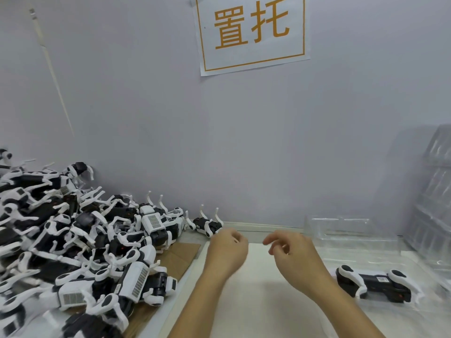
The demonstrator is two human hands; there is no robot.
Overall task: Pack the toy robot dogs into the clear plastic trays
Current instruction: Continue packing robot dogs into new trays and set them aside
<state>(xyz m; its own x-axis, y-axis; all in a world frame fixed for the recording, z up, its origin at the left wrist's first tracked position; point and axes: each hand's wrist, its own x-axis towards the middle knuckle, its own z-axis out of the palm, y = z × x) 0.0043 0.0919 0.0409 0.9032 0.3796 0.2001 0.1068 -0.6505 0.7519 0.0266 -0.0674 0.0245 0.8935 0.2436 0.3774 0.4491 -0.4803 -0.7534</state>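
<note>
- Left hand (225,250) hovered above the white tabletop (256,301), fingers loosely curled, nothing held.
- Right hand (295,254) hung just beside it, fingers likewise relaxed and curled, nothing gripped; the two hands near each other but apart.
- Large heap of black-and-white plastic toy robot dogs (73,240) lay piled at the left, partly on a brown cardboard sheet (180,257), legs sticking out in every direction.
- One black-and-white toy dog lying on its back (208,224), white legs pointing up, sat at the heap's far edge against the wall, just beyond the left hand.
- Single black-and-white toy robot dog on its side (373,284) rested at the right, inside a clear moulded plastic tray (415,262) lying flat on the table, near the right forearm.
- Another clear plastic tray (351,230) lay behind that one, close to the wall.
- Stack of clear plastic trays (432,191) leaned upright at the far right.
- White paper sign with orange characters and orange border (251,32) hung on the pale grey wall (146,118) above the hands.
</note>
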